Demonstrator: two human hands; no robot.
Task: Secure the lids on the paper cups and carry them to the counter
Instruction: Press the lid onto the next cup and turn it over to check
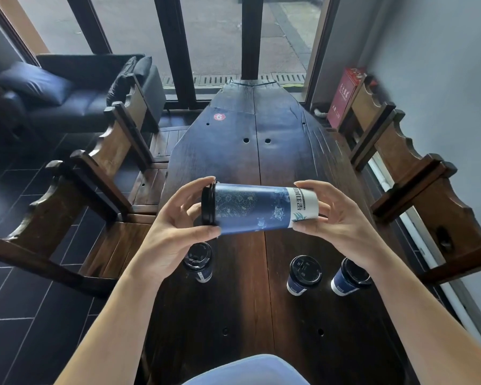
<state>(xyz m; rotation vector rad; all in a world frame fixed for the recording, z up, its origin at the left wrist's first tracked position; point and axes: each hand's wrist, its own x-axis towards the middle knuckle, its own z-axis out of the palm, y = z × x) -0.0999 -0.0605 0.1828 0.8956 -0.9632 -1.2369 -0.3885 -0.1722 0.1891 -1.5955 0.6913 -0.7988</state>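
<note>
**Cup held sideways over table**

Left hand (175, 232) grips lid (208, 204) end, right hand (336, 215) grips base of tall blue cup (257, 209), horizontal above wooden table (233, 151). Three lidded cups (304, 273) stand below; left one partly hidden behind left wrist.

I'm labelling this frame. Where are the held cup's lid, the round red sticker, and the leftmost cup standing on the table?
black lid (208, 204), head view, its rim.
red sticker (219, 117), head view, its centre.
leftmost cup (197, 258), head view, its lid top.
</note>
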